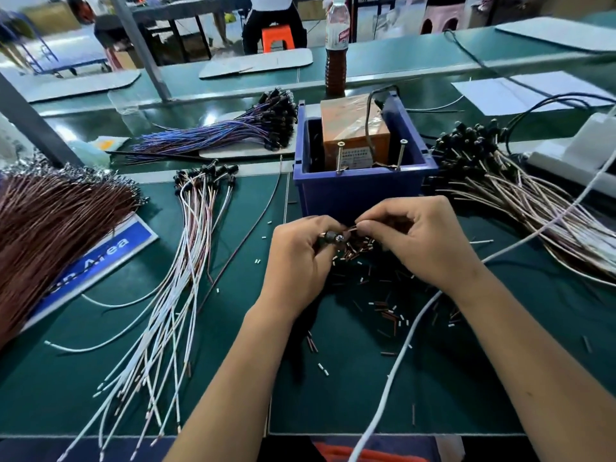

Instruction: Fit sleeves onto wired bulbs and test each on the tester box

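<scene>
Hands, two: left hand (301,253) grips one bulb (334,237), right hand (416,238) pinches its wires (351,229).

brown wire bundle (50,235) cut off left; bulb (335,237) half-hidden by fingers

A green tabletop (233,378) is spanning the foreground, with a raised green conveyor belt (416,61) running across behind it. A grey metal post (140,45) is rising at an angle from the belt edge. Flat cardboard sheets (256,63) are lying on the belt. Beyond, an orange stool (277,36) is standing beside dark tables. Overhead light is reflecting off the green surfaces.
</scene>
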A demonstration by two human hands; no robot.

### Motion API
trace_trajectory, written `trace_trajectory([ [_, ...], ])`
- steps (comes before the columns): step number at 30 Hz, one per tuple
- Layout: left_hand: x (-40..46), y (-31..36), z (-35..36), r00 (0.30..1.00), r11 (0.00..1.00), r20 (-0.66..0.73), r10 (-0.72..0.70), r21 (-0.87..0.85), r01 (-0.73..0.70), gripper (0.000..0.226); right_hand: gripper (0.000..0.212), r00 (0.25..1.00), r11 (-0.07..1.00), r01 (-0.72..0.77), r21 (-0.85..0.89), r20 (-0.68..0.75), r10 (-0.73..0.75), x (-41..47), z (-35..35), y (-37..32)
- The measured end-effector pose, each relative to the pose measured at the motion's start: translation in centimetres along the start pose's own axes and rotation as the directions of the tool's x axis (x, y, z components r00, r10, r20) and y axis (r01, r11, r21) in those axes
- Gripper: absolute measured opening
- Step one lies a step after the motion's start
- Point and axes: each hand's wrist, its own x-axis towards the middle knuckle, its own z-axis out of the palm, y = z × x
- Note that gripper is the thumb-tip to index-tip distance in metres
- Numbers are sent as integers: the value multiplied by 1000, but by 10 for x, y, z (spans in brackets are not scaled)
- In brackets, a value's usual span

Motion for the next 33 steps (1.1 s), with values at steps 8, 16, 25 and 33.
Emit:
trace_trajectory([
  [8,0,-3,-3,994,987,-31,-101,-132,96,12,5,993,989,-14,147,-116,31,1,-13,5],
  [16,-2,2,-7,953,866,34,-302,-407,289,9,10,947,914,-185,362,315,66,0,-46,10],
  [25,-1,4,-11,938,696,72,-338,-651,301,11,33,919,521,-241,819,365,-147,-6,-54,11],
  [33,0,18,-17,947,537,205,-247,-785,310,13,41,800,671,-403,623,596,-72,-3,-10,-1],
])
